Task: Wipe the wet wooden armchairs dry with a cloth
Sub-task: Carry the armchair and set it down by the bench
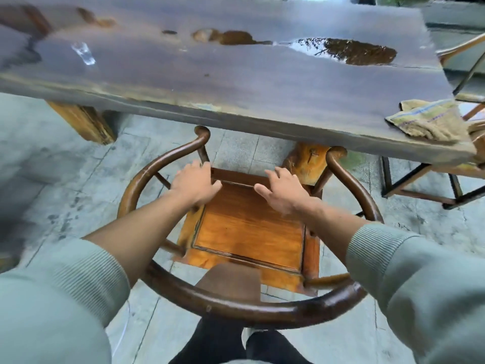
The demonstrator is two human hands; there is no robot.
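Observation:
A wooden armchair [252, 232] with a dark curved horseshoe rail and an orange square seat stands right below me, its front tucked at the table's edge. My left hand [194, 183] reaches over the rail and rests near the seat's front left corner, fingers apart, holding nothing. My right hand [283, 191] lies on the front right of the seat, fingers also spread and empty. A tan cloth [430, 122] with coloured stripes lies crumpled on the near right corner of the table, well away from both hands.
A long dark wooden slab table [236, 82] spans the upper view with a puddle [349, 49] toward its far right. A second chair [446, 177] with a black metal frame stands at the right. Grey stone paving surrounds the furniture.

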